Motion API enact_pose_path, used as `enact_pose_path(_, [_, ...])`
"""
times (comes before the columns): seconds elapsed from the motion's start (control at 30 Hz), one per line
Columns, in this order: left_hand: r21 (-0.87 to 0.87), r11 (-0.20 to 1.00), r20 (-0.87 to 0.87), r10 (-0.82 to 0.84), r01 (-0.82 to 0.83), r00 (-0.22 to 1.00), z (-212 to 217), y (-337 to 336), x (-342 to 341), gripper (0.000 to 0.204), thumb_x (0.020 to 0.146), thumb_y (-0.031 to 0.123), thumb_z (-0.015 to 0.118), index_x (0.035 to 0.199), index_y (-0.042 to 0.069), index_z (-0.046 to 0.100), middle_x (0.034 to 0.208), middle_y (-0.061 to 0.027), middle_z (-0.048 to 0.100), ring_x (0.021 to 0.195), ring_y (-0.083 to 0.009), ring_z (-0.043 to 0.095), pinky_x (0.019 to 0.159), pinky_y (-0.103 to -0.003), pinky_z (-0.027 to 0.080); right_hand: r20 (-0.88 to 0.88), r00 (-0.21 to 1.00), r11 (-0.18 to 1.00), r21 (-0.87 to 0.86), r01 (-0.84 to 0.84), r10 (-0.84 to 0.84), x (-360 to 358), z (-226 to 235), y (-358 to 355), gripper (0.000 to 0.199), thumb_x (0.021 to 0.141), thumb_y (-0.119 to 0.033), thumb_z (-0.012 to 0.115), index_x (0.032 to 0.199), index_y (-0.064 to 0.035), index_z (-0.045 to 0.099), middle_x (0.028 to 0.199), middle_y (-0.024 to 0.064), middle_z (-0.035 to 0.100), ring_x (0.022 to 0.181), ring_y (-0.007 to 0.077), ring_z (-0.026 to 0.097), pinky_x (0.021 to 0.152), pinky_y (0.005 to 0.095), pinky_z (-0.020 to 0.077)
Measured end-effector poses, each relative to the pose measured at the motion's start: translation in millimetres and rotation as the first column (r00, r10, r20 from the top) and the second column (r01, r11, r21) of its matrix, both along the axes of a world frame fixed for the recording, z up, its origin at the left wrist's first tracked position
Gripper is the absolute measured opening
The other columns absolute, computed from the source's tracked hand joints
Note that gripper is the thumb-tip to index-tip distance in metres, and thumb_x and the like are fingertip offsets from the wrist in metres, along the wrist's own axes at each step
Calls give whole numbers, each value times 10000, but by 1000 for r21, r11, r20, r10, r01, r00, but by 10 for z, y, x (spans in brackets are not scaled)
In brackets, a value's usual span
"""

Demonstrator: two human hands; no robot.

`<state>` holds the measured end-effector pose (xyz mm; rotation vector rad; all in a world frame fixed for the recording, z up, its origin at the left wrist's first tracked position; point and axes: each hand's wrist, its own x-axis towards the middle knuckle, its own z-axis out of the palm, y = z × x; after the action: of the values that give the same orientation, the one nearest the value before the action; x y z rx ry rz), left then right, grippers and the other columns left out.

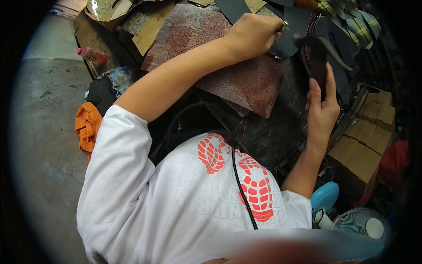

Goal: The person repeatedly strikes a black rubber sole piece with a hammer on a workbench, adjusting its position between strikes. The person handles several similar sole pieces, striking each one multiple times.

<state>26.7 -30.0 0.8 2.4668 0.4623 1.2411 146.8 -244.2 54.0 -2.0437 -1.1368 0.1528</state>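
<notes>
My left hand (252, 33) reaches far forward across the workbench, its fingers closed around a small metal tool (285, 26) whose tip shows at the knuckles. It rests over a dark cut-out sheet (299, 22). My right hand (323, 105) holds a dark sandal (317, 55) upright by its heel end, thumb and fingers wrapped around the sole. The sandal's strap curves out to the right. The two hands are apart, with the tool tip close to the sandal's top end.
A reddish-brown leather sheet (246, 79) lies under my left forearm. Dark sole cut-outs (347, 31) are piled at the top right. Cardboard boxes (369, 136), a blue fan (325, 197) and a white fan (360, 222) stand on the right. An orange cloth (88, 123) and a pink bottle (93, 54) lie on the left.
</notes>
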Motion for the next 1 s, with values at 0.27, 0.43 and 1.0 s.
enact_pose_path(0.27, [-794, 587, 193, -9, 162, 981, -40, 106, -72, 141, 957, 103, 665, 962, -38, 657, 763, -75, 703, 674, -130, 681, 615, -285, 551, 142, 988, 988, -152, -31, 53, -102, -126, -81, 526, 988, -332, 655, 1481, -221, 512, 1080, 210, 728, 915, 366, 738, 757, 410, 557])
enact_pose_path(0.43, [-758, 640, 119, -53, 124, 992, -3, 103, -98, 152, 952, 102, 670, 946, -49, 652, 770, -85, 708, 675, -122, 678, 616, -283, 551, 73, 997, 980, -200, -11, 26, -89, -215, -101, 515, 989, -330, 651, 1473, -214, 516, 1086, 203, 727, 912, 379, 731, 749, 417, 556])
enact_pose_path(1.0, [-231, 970, 78, -60, 77, 995, -20, 44, -8, 186, 875, 179, 734, 1014, 55, 722, 858, -148, 724, 808, -315, 724, 712, -364, 575, 62, 994, 993, 64, -95, 92, 124, 307, -237, 399, 1009, -378, 605, 1271, -79, 639, 1068, 146, 716, 775, 242, 691, 644, 334, 535])
